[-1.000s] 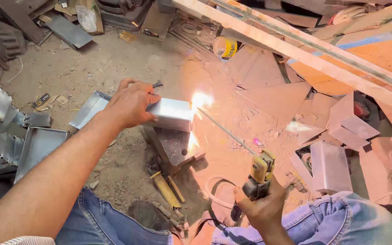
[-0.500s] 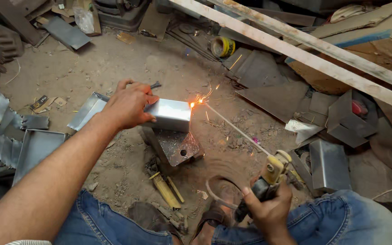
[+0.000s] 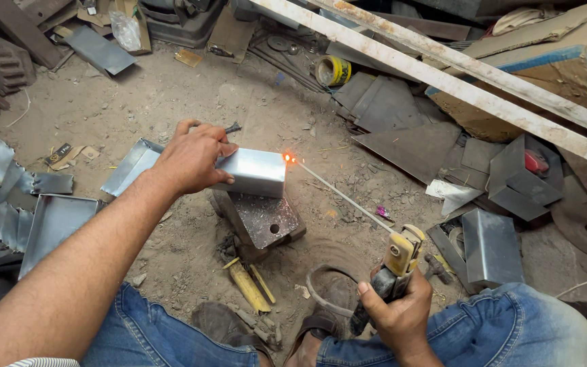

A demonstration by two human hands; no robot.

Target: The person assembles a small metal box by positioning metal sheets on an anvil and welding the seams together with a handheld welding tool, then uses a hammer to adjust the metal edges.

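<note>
Across the top of the view, a long pale beam [image 3: 443, 75] runs slantwise over a heap of dark metal sheets [image 3: 402, 129] and cardboard; below it the dirt floor [image 3: 171, 102] spreads out, littered with scraps; at the left edge lie several folded shiny sheet-metal trays [image 3: 49, 221], and at the right stands a grey metal box [image 3: 490, 245] near the person's knee in blue jeans [image 3: 511, 326]; near the middle, a heavy steel block [image 3: 263, 221] with a hole in its top face sits on the ground, and the shiny rectangular sheet-metal box [image 3: 253, 171] rests on its far edge, reaching out to the left; the left hand [image 3: 191, 160] lies palm down on that box, fingers curled over its top and pressing it in place; the right hand [image 3: 399, 312] is closed tight around the black grip of a yellow-headed electrode holder [image 3: 399, 261], low at the right; from the holder a thin welding rod [image 3: 341, 194] slants up to the left; its tip glows orange [image 3: 287, 158] just at the right upper corner of the box, touching or nearly touching; a yellow roll of tape [image 3: 333, 70] lies well apart, up near the beam; flat yellowish strips [image 3: 249, 285] lie just in front of the block.
</note>
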